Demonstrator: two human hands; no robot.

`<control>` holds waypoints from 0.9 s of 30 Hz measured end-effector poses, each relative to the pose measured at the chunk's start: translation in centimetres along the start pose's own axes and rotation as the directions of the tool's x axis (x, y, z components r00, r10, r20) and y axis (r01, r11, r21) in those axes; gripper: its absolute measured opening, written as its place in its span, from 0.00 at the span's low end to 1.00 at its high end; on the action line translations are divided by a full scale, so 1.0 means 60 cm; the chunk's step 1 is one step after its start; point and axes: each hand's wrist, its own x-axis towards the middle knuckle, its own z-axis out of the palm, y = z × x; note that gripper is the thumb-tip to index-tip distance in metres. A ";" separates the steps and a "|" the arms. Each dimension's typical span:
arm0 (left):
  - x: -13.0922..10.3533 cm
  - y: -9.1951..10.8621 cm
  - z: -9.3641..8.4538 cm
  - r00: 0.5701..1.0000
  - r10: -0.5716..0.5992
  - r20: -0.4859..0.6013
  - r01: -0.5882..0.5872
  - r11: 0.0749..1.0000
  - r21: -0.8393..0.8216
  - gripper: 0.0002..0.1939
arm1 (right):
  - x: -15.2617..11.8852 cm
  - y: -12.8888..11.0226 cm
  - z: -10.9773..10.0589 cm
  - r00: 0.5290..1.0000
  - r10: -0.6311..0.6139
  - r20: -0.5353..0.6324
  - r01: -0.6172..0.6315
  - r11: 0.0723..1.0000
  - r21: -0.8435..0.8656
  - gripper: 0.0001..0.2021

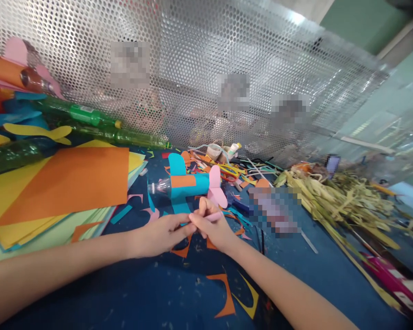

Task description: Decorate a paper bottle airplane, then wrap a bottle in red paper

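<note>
My right hand (215,227) is closed around a narrow pink piece of paper (214,216) that looks rolled or folded. The fingertips of my left hand (161,234) are pinched together against those of my right hand; what lies between them is hidden. Just beyond both hands lies a plastic bottle (162,187) made up as an airplane, on its side, with its neck to the left. It has a blue paper wrap and wings, an orange paper band (183,181) and a pink paper tail (216,187).
Sheets of coloured paper (89,183) are stacked at the left, with green bottles (89,117) behind. Paper scraps (225,295) litter the blue table (124,293). Dry corn husks (344,192) lie at the right. A perforated metal screen (186,55) stands behind, with people beyond it.
</note>
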 end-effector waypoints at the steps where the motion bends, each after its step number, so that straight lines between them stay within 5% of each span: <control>1: 0.001 0.001 -0.001 1.000 0.000 -0.012 0.000 1.000 0.002 0.23 | 0.000 -0.002 -0.001 1.000 0.003 0.001 -0.003 1.000 0.003 0.14; 4: 0.002 -0.001 -0.003 0.988 -0.008 -0.152 0.025 0.994 0.109 0.22 | 0.006 -0.002 -0.012 0.994 -0.038 -0.100 0.044 0.997 0.061 0.15; 6: 0.001 -0.009 -0.002 0.959 -0.005 -0.284 0.072 0.972 0.225 0.20 | 0.013 0.002 -0.022 0.956 -0.085 -0.281 0.121 0.986 0.114 0.16; 9: -0.006 -0.028 0.007 0.931 0.148 -0.335 0.042 0.865 0.500 0.17 | 0.024 0.009 -0.030 0.892 -0.064 -0.448 0.103 0.993 0.064 0.16; 12: -0.020 -0.037 0.020 0.930 0.332 -0.158 -0.091 0.623 0.777 0.19 | 0.026 0.011 -0.026 0.944 -0.067 -0.324 0.022 0.990 -0.143 0.13; 15: -0.036 -0.033 0.027 0.943 0.309 -0.120 -0.034 0.449 0.893 0.23 | 0.024 0.013 -0.021 0.975 -0.080 -0.206 0.026 0.968 -0.251 0.12; 19: -0.045 -0.026 0.026 0.961 0.189 -0.202 0.100 0.442 0.892 0.28 | 0.029 0.019 -0.021 0.980 -0.050 -0.195 -0.002 0.966 -0.260 0.11; 27: -0.039 -0.037 0.028 0.964 0.193 -0.182 0.062 0.504 0.861 0.30 | 0.032 0.024 -0.020 0.964 -0.072 -0.255 -0.015 0.946 -0.324 0.13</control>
